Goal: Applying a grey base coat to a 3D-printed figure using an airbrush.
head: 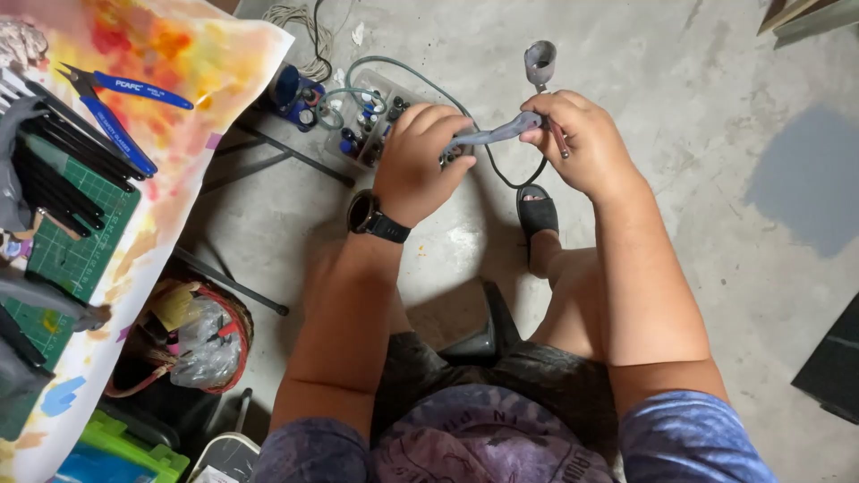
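Purple patterned shirt (474,443) fills bottom centre, dark shorts (537,380) just above it, both forearms reaching up the frame. Left hand (419,161), black wristwatch (376,217) on its wrist, is closed around one end of a grey moulded piece (501,134) in upper centre. Right hand (582,143) pinches the other end, fingers curled; a red-handled tool (559,139) pokes out of that fist, type unclear. Grey cup-shaped end (540,61) sticks up above the right hand. Dark cable (501,174) loops under both hands over the concrete floor (680,98). Clear organiser box (371,116) with small bottles sits on the floor just left of the left hand. Black sandal (537,210) below the hands. Left edge: table with paint-stained paper (197,72), blue-handled cutters (116,107), green cutting mat (85,241). Lower left: red-rimmed basket (228,313) holding a plastic bag.
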